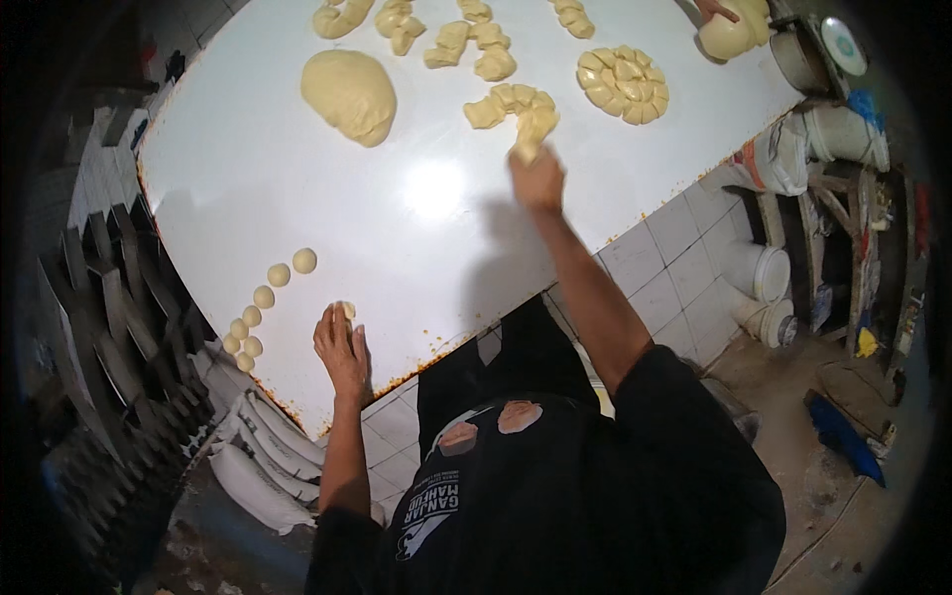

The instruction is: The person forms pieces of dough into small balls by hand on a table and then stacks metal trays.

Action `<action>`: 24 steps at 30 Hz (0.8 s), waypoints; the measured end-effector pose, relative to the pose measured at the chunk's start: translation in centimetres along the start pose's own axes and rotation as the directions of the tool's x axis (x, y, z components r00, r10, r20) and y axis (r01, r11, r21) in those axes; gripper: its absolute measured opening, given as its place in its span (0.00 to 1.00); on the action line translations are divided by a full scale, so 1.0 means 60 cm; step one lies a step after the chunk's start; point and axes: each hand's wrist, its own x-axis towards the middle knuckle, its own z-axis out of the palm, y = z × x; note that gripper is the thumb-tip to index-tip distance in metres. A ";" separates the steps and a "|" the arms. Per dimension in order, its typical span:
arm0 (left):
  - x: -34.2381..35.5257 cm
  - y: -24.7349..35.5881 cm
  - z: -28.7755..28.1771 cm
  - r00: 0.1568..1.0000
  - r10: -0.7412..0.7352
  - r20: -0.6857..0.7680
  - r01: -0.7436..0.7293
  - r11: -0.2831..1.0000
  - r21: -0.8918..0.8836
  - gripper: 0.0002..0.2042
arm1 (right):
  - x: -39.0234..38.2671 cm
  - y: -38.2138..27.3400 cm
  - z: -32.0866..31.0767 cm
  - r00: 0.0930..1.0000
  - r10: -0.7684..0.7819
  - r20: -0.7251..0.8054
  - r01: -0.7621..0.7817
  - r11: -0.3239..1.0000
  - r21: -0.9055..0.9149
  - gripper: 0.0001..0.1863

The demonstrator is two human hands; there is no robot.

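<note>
At the near left part of the white table, my left hand lies palm down, open, its fingers stretched over a small piece of dough. Part of that piece peeks out at the fingertips; the palm hides whatever is under it. My right hand, slightly blurred, reaches forward and is closed on the near end of a bent strip of cut dough. Left of my left hand, several small dough balls form a curved row toward the table's left edge.
Beyond lie a large smooth dough lump, a round scored dough and more dough pieces. Another person's hand touches dough at the far right. Buckets stand right, white sacks lower left.
</note>
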 end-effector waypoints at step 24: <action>0.093 -0.030 0.057 0.813 -0.018 0.581 0.005 1.000 0.025 0.09 | -0.166 -0.030 0.119 0.312 -0.780 0.542 0.950 0.264 -0.167 0.18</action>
